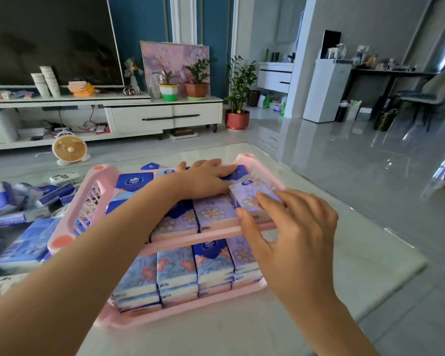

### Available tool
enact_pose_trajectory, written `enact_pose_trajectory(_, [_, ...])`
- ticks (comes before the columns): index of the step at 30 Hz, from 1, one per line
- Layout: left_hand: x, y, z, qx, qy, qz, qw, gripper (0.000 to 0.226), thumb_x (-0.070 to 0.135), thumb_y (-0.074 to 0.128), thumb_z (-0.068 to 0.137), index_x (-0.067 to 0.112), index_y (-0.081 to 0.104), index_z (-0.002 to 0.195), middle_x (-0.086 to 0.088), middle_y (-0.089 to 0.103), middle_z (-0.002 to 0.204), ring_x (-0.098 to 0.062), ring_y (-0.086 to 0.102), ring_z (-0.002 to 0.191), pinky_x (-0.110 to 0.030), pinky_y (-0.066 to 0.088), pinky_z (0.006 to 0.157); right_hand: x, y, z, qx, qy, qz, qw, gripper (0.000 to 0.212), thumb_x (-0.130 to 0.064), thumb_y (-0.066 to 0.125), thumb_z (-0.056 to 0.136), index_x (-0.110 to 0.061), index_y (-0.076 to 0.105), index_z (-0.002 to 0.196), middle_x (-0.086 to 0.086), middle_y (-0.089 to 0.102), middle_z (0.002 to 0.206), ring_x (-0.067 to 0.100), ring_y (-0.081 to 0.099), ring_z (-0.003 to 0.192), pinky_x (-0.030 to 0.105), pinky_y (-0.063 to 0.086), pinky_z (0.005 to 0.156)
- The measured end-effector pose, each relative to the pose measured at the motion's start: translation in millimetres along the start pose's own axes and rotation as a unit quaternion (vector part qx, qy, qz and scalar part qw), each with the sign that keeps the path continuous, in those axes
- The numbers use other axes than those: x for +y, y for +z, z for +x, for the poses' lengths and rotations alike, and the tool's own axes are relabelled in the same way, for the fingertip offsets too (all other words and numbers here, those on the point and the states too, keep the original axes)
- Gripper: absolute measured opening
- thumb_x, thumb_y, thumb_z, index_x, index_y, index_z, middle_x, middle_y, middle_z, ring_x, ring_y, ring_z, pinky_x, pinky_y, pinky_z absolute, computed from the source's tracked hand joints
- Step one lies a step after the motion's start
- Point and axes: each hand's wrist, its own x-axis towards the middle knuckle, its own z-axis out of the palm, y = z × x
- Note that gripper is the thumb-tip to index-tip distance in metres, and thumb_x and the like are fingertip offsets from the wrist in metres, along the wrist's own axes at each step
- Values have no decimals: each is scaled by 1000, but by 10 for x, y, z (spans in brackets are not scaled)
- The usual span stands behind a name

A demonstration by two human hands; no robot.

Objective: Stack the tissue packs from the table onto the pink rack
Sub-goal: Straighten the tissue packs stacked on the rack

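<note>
— Two tiers on the pink rack (104, 179), and where does it stand?
— On the pale surface (319, 265), near its middle. Loose tissue packs (23, 242) lie heaped just left of it.
— And in the rack?
— Lower-tier packs (175, 268) are stacked in rows, with upper-tier packs (175, 222) in a row above.
— The hands?
— The left hand (206, 179) reaches across and lies flat on the upper row, straight fingers pressing down, holding nothing. The right hand (290, 232) grips a lilac pack (252, 194) at the upper tier's right end, thumb on its near edge, fingers (267, 199) curled over the top.
</note>
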Motion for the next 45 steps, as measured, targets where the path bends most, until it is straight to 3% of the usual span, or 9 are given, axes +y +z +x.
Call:
enact_pose_trajectory(4, [12, 23, 8, 6, -5, 3, 1000, 47, 38, 18, 100, 40, 6, 146, 4, -1, 157, -19, -1, 144, -52, -3, 113, -6, 27, 12, -37, -12, -37, 999, 35, -42, 48, 89, -17, 73, 81, 1, 65, 75, 28, 59, 87, 41, 38, 84])
enact_pose_trajectory(10, [-14, 74, 12, 28, -9, -6, 1000, 46, 43, 12, 99, 41, 8, 145, 7, 2, 157, -17, -1, 144, -50, -6, 114, -27, -4, -30, -109, -27, -68, 991, 51, -42, 30, 95, -14, 73, 89, 7, 69, 102, 31, 58, 109, 52, 29, 99])
enact_pose_trajectory(20, [-9, 136, -25, 76, 1, -3, 997, 50, 53, 17, 96, 42, 14, 145, 9, 8, 156, -14, 4, 143, -47, -4, 114, -293, -49, -86, -250, -50, -212, 943, 96, -64, 11, 90, 18, 59, 101, 38, 62, 99, 48, 55, 107, 56, 18, 107])
enact_pose_trajectory(24, [-9, 136, -17, 77, -1, -2, 997, 50, 52, 18, 96, 40, 16, 145, 7, 10, 156, -15, 6, 143, -48, -2, 114, -193, -26, -14, -252, -94, -172, 948, 97, -74, 16, 83, 11, 64, 86, 30, 66, 83, 37, 64, 89, 50, 24, 106])
enact_pose_trajectory(28, [52, 119, -102, 144, 5, -22, 989, 45, 42, 24, 99, 30, 32, 142, 3, 22, 153, -15, 17, 141, -48, 1, 115, -173, -29, -74, -274, -54, -131, 951, 98, -73, 17, 84, 11, 64, 99, 32, 64, 104, 39, 60, 106, 47, 26, 105])
enact_pose_trajectory(31, [102, 42, -271, 218, 9, -6, 976, 42, 33, 28, 100, 22, 38, 139, 1, 29, 151, -15, 20, 140, -45, 1, 115, -177, -9, -165, -254, -48, -88, 962, 75, -58, 33, 89, 8, 59, 112, 26, 60, 118, 38, 55, 115, 46, 23, 108])
enact_pose_trajectory(37, [-149, 20, -1065, 335, -68, -113, 933, 41, 7, 33, 95, 18, 48, 131, -2, 49, 136, -20, 44, 123, -31, 29, 102, -246, -119, -24, -144, -62, 165, 974, 51, -31, 43, 90, -6, 42, 134, 9, 42, 143, 22, 29, 137, 31, 19, 114])
enact_pose_trajectory(40, [-253, 70, -1230, 303, -108, -105, 941, 46, 9, 31, 97, 16, 32, 142, -4, 35, 147, -21, 31, 134, -31, 25, 106, -373, -98, 309, -222, 15, 261, 939, 43, -29, 41, 96, -15, 44, 136, -2, 35, 148, 7, 19, 139, 11, 8, 111])
enact_pose_trajectory(45, [-375, 179, -1048, 80, -137, 19, 987, 58, 44, 12, 97, 23, 0, 149, -3, -9, 156, -25, -7, 144, -51, 5, 115, -296, 245, 575, -423, 56, 119, 897, 60, -48, 29, 97, -20, 15, 148, 5, 7, 157, 19, 2, 145, 32, 7, 115])
